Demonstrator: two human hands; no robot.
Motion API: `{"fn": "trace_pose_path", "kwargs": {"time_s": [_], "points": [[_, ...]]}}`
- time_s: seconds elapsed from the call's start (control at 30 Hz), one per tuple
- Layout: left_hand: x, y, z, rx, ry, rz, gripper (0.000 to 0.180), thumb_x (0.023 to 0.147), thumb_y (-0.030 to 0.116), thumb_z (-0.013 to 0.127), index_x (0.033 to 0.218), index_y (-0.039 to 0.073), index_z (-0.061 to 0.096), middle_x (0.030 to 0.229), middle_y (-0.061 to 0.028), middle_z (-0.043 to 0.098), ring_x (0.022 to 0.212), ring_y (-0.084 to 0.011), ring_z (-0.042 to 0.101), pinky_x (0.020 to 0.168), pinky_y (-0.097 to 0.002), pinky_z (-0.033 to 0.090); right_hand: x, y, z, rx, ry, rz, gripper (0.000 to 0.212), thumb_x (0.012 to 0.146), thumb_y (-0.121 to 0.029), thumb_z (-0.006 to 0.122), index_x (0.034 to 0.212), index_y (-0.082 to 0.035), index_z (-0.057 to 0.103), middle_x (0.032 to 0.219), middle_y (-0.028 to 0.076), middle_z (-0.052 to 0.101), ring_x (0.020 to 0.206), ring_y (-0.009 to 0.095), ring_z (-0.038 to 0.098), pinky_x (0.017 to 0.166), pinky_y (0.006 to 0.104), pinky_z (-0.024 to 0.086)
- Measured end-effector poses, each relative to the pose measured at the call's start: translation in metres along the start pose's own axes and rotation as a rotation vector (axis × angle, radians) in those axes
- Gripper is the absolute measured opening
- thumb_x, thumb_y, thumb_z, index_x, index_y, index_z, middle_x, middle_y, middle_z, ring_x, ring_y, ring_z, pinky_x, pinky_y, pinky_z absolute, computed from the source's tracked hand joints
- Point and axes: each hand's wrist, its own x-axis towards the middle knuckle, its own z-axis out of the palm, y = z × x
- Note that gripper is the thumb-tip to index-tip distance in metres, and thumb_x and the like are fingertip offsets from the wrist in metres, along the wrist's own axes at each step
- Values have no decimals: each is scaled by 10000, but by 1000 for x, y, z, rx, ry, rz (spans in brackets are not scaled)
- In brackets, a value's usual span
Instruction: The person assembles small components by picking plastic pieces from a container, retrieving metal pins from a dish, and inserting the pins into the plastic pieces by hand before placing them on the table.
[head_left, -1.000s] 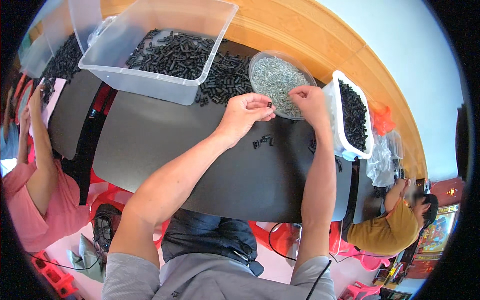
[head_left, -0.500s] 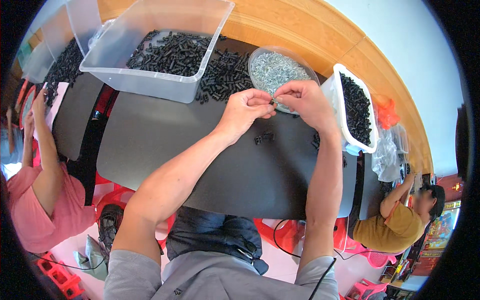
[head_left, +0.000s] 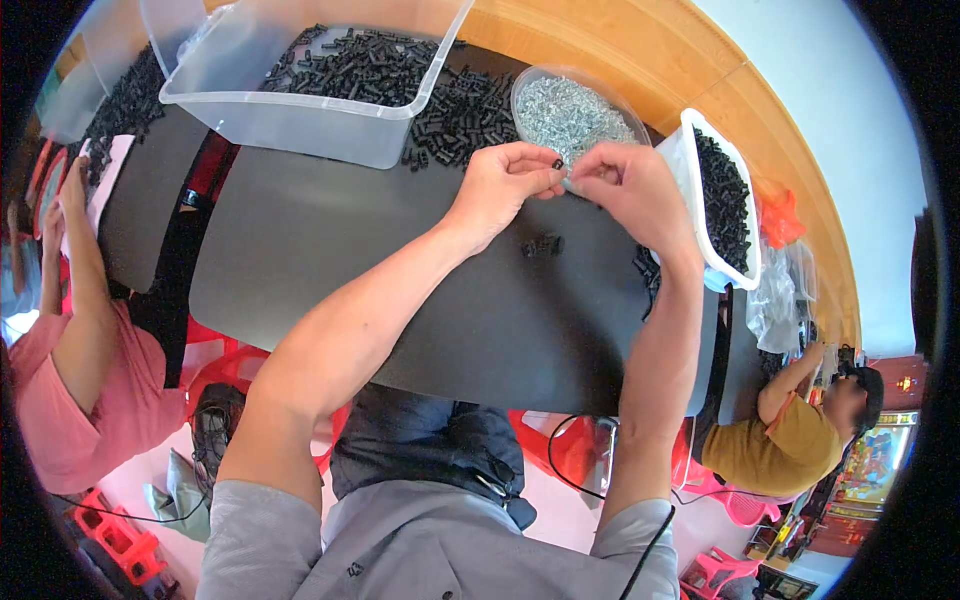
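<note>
My left hand (head_left: 505, 190) is closed in a pinch on a small black plastic part (head_left: 558, 164), held up over the far side of the table. Just to its right, my right hand (head_left: 640, 195) has thumb and fingertips pressed together; whatever they grip is too small to make out. The fingertips of both hands are close together in front of a round clear tub (head_left: 641, 130) full of small silvery metal pieces (head_left: 570, 112). Below them, a few loose black parts (head_left: 543, 245) lie on the dark table (head_left: 440, 310).
A large clear bin (head_left: 300, 130) of black parts stands far left, with a heap of black parts (head_left: 465, 115) beside it. At right is a white bin (head_left: 692, 190) of black parts. Co-workers sit at left in pink (head_left: 95, 390) and at right in mustard (head_left: 775, 445).
My hands have drawn slightly apart, the right one shifting right. The black part now shows more clearly at my left fingertips. The whole view has tilted a little.
</note>
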Motion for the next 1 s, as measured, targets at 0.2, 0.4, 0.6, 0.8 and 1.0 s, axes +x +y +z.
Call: {"fn": "trace_pose_path", "kwargs": {"time_s": [0.2,0.4,0.6,0.8,1.0], "points": [[1,0,-2,-49,35,36,264,930,61,683,1166,-49,633,1014,-118,722,881,-165,696,803,-273,554,-30,3,29,-313,-195,-140,137,786,-93,709,921,-76,707,844,115,654,827,320,666,740,432,526],[1,0,-1,-63,28,51,265,928,70,692,1162,-46,642,997,-102,715,880,-153,688,797,-268,547,-45,7,43,-329,-141,-110,119,796,-88,697,915,-79,704,849,107,635,831,312,667,738,434,526],[0,-1,-2,-33,31,56,276,922,70,700,1169,-44,649,996,-103,712,880,-150,683,803,-267,544,-48,10,47,-271,-112,-141,120,794,-82,711,913,-66,704,854,106,648,780,298,673,713,405,538],[-2,-1,4,72,-28,47,237,901,40,711,1124,-35,679,982,-82,717,880,-127,678,786,-263,543,-47,18,35,277,152,61,237,851,26,702,1083,-18,724,949,69,742,807,111,669,725,260,533],[-3,-6,4,200,-97,37,242,877,57,725,1098,-37,694,916,-86,730,818,-121,678,755,-274,551,-34,34,42,583,413,60,142,887,26,694,1024,11,726,925,47,724,813,101,659,750,245,527]]}}
